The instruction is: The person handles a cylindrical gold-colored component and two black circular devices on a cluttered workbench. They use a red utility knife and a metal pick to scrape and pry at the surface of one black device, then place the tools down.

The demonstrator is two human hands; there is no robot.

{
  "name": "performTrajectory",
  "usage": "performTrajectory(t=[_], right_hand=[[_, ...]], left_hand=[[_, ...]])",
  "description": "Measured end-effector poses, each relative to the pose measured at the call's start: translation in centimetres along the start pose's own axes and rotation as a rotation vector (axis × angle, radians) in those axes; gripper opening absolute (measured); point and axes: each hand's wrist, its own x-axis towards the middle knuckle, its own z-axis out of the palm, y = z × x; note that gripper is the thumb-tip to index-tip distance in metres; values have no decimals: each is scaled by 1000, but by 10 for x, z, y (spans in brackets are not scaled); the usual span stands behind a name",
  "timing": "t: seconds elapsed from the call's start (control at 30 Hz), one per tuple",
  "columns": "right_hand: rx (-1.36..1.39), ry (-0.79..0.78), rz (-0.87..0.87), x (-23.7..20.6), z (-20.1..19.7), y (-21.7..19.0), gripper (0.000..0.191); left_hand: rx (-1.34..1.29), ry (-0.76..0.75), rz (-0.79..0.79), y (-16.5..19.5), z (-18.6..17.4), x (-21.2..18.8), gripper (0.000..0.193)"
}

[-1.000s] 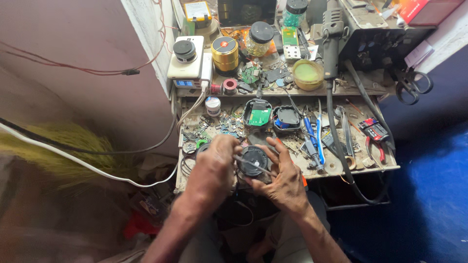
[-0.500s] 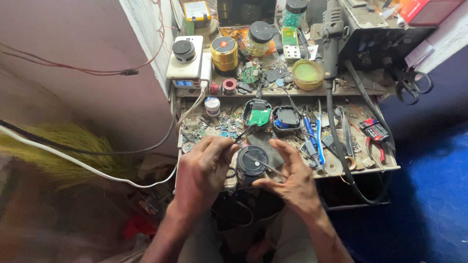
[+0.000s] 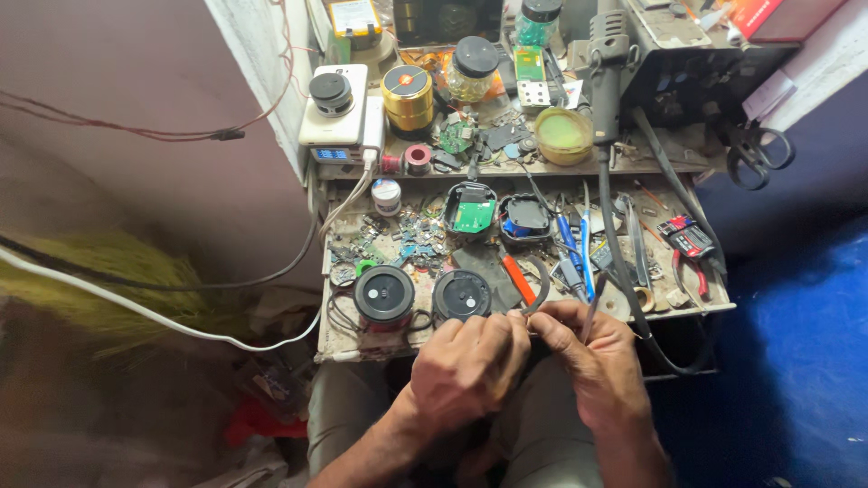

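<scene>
Head view, looking down on a cluttered repair counter (image 3: 633, 312). The left hand (image 3: 470, 361) and the right hand (image 3: 592, 361) meet just off the counter's near edge, right of its middle, fingertips together and pinched on a thin dark curved strip (image 3: 541, 291). The strip is narrow, dark grey to black, and bent into an arc. Its lower end sits between the fingertips of both hands; from there it rises over the near edge and curls back toward the far-left, so its long axis runs roughly near-to-far, with the free tip pointing away from the person. Whether it is a rubber band or a flat cable cannot be told.

On the counter just left of the hands lie two round dark speaker parts side by side: a speaker body (image 3: 384, 296) with a reddish rim and a grille slot on top, and a round black speaker cover (image 3: 462, 295), nearly touching the left hand's knuckles. An orange-handled tool (image 3: 517, 278) lies between the cover and the strip. Farther back stand two open black housings, one showing a green circuit board (image 3: 472, 215). Blue-handled tweezers (image 3: 579, 248) and red-handled pliers (image 3: 692, 248) lie toward the right edge. On the raised back shelf are a brass-coloured tin (image 3: 407, 95) and a yellow-green dish (image 3: 562, 134).
</scene>
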Motion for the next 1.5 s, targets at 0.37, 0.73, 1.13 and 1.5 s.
performTrajectory(t=[0.37, 0.73, 1.13, 1.5], right_hand=[[11, 53, 15, 8, -22, 10, 20], [-525, 129, -34, 68, -62, -19, 20], [-1147, 229, 54, 92, -42, -35, 21], [-394, 162, -114, 77, -36, -48, 29]], left_hand=[[6, 29, 101, 3, 23, 2, 24], [-214, 70, -233, -19, -13, -5, 40], [-293, -188, -284, -56, -38, -17, 31], [-245, -200, -318, -58, -28, -17, 37]])
